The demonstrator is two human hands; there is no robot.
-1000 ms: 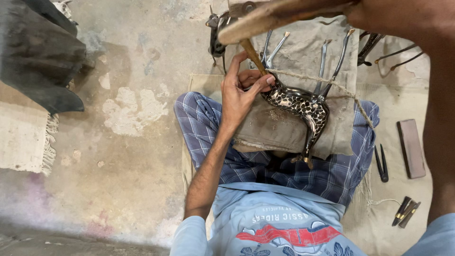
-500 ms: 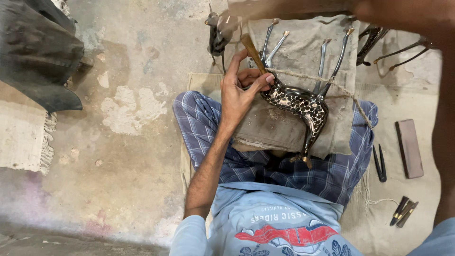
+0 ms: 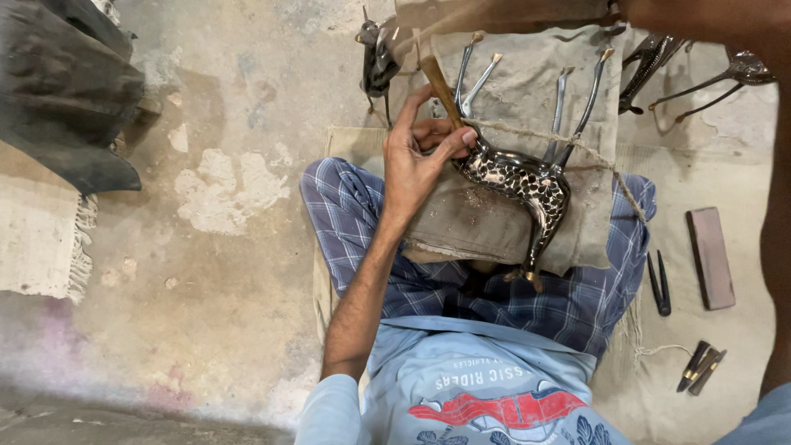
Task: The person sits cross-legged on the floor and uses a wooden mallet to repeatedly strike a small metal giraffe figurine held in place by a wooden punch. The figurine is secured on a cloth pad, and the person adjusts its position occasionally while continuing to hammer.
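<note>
A dark metal animal figurine (image 3: 521, 180) with a speckled engraved body lies on a folded grey cloth pad (image 3: 527, 91) across my lap, tied down by a thin string (image 3: 577, 144). My left hand (image 3: 418, 158) pinches a slim wooden-handled chisel (image 3: 440, 86), whose tip rests on the figurine's body. My right hand (image 3: 677, 15) is raised at the top edge, shut on a blurred wooden mallet (image 3: 494, 13) above the chisel. My right forearm runs down the right edge.
Another dark figurine (image 3: 376, 58) stands beyond the pad, and more metal pieces (image 3: 667, 59) lie at the top right. A brown block (image 3: 712, 257), dark tweezers (image 3: 659, 284) and small chisels (image 3: 700, 367) lie on the right. Dark cloth (image 3: 70, 99) and a fringed rug (image 3: 41, 239) lie left.
The mallet in my right hand has swung from a lower tilted position up to the top edge. My left hand and chisel stay on the figurine.
</note>
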